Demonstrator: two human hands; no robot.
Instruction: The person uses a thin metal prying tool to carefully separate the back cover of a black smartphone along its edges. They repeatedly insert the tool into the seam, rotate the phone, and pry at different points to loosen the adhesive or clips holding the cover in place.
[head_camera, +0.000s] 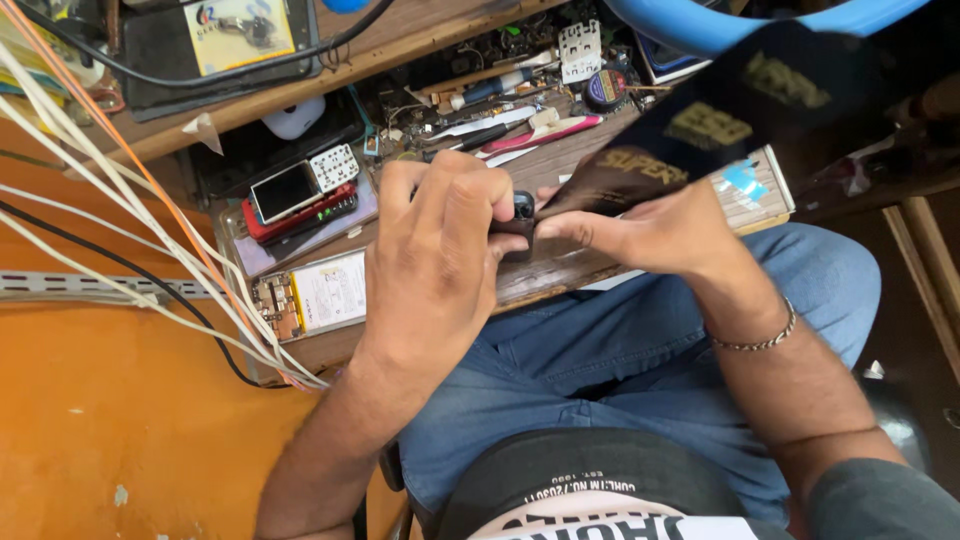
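The wooden bench (560, 262) was crowded. Beyond the left hand (435, 255) lay a stack of small phones (300, 195), one with a pale keypad, on a clear plastic sheet. Just to the left of that hand sat an opened phone (315, 295) showing its circuit board and a white battery. Further beyond both hands were a pink-handled tool (545, 133), a dark pen-like tool (480, 137), a small round tin (605, 88) and loose electronic scraps. White and orange cables (130, 220) slanted across the far left, well apart from the hands. A dark strap with gold print (700, 125) hung close to the camera, blurred, and hid part of the bench above the right hand (655, 232), along with the upper end of a pale flat piece (755, 190) lying beyond that hand.

Between the two hands, touching both, sat a small black part (522, 212). Most of it was hidden by the fingers, so its long axis and heading could not be told; only a short dark end showed, turned upward. The left hand was curled tightly over it from the left, fingers bent down. The right hand pinched it from the right with thumb and forefinger narrowed onto it. It was held just above the near bench edge, over the person's lap in blue jeans (600, 370).
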